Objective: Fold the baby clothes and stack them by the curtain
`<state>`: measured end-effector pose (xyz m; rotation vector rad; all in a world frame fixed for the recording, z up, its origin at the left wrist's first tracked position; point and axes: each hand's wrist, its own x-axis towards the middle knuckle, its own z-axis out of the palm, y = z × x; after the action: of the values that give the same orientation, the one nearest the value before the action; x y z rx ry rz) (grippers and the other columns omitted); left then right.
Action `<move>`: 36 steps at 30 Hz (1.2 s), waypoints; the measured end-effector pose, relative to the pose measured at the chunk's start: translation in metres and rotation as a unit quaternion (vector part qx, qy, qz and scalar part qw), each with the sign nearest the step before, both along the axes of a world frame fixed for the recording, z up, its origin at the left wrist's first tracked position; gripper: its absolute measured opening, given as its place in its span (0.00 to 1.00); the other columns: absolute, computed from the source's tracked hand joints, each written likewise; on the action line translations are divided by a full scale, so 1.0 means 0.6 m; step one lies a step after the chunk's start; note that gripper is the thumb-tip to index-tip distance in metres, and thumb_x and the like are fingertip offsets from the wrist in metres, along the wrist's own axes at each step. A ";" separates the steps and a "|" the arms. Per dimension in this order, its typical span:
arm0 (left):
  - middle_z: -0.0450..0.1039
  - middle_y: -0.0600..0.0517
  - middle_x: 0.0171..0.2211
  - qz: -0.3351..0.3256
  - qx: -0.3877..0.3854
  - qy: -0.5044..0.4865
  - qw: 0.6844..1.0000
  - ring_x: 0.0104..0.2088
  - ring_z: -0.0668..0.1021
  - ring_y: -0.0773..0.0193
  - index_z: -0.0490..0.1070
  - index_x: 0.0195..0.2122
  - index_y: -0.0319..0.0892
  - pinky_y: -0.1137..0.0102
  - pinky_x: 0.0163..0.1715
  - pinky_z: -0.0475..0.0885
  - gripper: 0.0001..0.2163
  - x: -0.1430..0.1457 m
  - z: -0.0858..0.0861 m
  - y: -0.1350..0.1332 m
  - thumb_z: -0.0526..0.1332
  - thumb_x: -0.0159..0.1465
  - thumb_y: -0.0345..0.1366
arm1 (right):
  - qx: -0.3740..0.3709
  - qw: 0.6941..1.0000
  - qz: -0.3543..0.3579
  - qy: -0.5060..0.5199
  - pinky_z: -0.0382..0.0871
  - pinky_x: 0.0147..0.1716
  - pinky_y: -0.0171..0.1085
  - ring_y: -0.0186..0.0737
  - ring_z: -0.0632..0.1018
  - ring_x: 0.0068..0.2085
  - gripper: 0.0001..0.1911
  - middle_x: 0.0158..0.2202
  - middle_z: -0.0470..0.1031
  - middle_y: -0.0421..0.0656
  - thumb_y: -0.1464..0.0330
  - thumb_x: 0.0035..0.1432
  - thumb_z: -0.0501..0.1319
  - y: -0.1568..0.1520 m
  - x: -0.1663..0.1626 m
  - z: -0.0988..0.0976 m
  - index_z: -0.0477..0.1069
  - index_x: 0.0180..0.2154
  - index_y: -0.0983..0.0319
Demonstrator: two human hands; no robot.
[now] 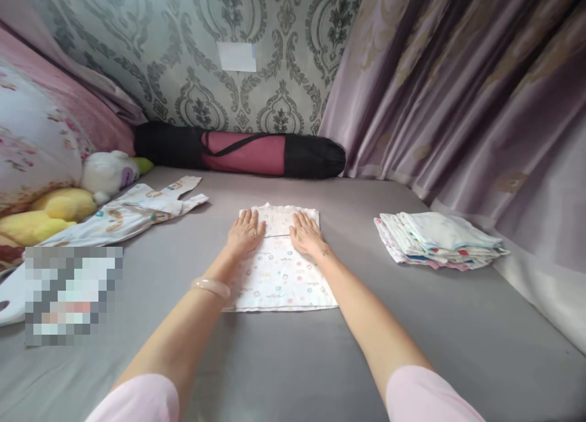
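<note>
A white garment (284,278) with a small coloured print lies flat on the grey bed sheet, its far end folded over toward me. My left hand (248,231) rests palm down with fingers stretched out on the left side of that folded part. On the right side my right hand (306,231) lies flat in the same way, fingers pointing away from me. Both hands press on the cloth and neither grips it. A bangle circles my left wrist.
A stack of folded clothes (444,240) sits to the right. Printed baby clothing (132,211) lies spread at the left, near plush toys (107,174) and a floral pillow (36,123). A long black and maroon bag (242,153) lies along the wall. Purple curtains (458,92) hang at right.
</note>
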<state>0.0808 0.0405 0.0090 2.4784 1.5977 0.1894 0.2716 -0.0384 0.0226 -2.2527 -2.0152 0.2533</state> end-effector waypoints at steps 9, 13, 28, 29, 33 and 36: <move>0.46 0.40 0.70 -0.038 -0.008 0.021 0.999 0.69 0.50 0.52 0.49 0.68 0.34 0.58 0.66 0.49 0.30 -0.017 0.005 0.006 0.39 0.70 0.48 | 0.010 0.999 0.042 0.027 0.35 0.67 0.44 0.41 0.44 0.70 0.31 0.72 0.42 0.44 0.60 0.69 0.37 -0.003 0.040 -0.011 0.47 0.69 0.64; 0.49 0.36 0.69 -0.057 0.004 0.065 0.996 0.69 0.52 0.48 0.53 0.66 0.32 0.55 0.64 0.52 0.29 -0.011 0.025 0.005 0.44 0.70 0.46 | -0.015 0.998 0.057 0.036 0.37 0.67 0.46 0.43 0.45 0.70 0.31 0.71 0.43 0.48 0.60 0.69 0.39 0.000 0.044 0.002 0.49 0.68 0.65; 0.50 0.42 0.69 -0.148 0.045 0.021 0.988 0.69 0.52 0.54 0.53 0.67 0.37 0.57 0.67 0.45 0.28 0.043 -0.015 0.040 0.42 0.71 0.47 | 0.021 0.990 0.138 0.017 0.35 0.67 0.50 0.43 0.45 0.70 0.30 0.71 0.44 0.42 0.58 0.70 0.40 0.055 0.060 -0.015 0.47 0.69 0.59; 0.49 0.43 0.69 -0.145 0.037 0.022 0.989 0.69 0.51 0.55 0.52 0.68 0.38 0.57 0.67 0.45 0.28 0.043 -0.014 0.043 0.41 0.71 0.48 | 0.021 0.990 0.137 0.018 0.34 0.67 0.50 0.43 0.45 0.70 0.30 0.71 0.44 0.42 0.58 0.70 0.40 0.055 0.061 -0.016 0.47 0.69 0.59; 0.48 0.45 0.70 -0.152 -0.010 0.017 0.988 0.69 0.51 0.56 0.51 0.68 0.39 0.57 0.67 0.45 0.28 0.038 -0.001 0.051 0.43 0.71 0.48 | 0.002 0.989 0.141 0.036 0.34 0.67 0.50 0.42 0.44 0.71 0.30 0.71 0.44 0.42 0.58 0.69 0.40 0.060 0.067 -0.007 0.48 0.69 0.58; 0.50 0.45 0.69 -0.149 0.012 0.000 0.989 0.69 0.53 0.59 0.53 0.67 0.39 0.59 0.67 0.47 0.26 0.025 0.011 0.050 0.41 0.71 0.45 | -0.006 0.987 0.147 0.059 0.35 0.67 0.52 0.41 0.45 0.70 0.30 0.71 0.44 0.44 0.59 0.69 0.40 0.064 0.077 0.003 0.49 0.68 0.58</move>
<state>0.0959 0.0705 0.0157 2.6934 1.2102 0.1645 0.3179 0.0003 0.0242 -1.8875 -2.2799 0.4135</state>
